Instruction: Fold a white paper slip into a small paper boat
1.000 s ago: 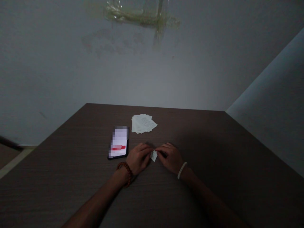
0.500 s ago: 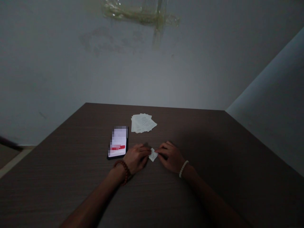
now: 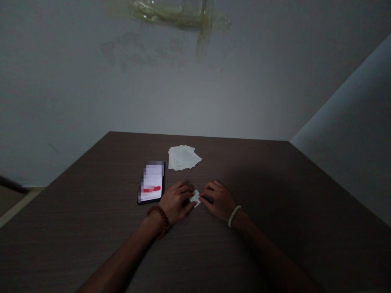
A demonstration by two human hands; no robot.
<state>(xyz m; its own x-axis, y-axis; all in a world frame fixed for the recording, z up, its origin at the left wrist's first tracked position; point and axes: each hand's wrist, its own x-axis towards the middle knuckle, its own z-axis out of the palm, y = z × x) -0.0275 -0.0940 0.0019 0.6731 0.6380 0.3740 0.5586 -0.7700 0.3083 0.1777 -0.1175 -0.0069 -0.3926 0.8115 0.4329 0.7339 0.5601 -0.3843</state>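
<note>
White paper stack (image 3: 184, 158) and phone (image 3: 151, 182) lie beyond the pinched paper scrap (image 3: 194, 197).

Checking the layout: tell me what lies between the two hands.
In the head view, a small white paper sits between the left hand and the right hand, pinched by both.

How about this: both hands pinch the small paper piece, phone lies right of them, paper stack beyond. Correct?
No: the head view shows the phone left of them. The left hand and right hand do pinch the small paper piece, paper stack beyond.
</note>
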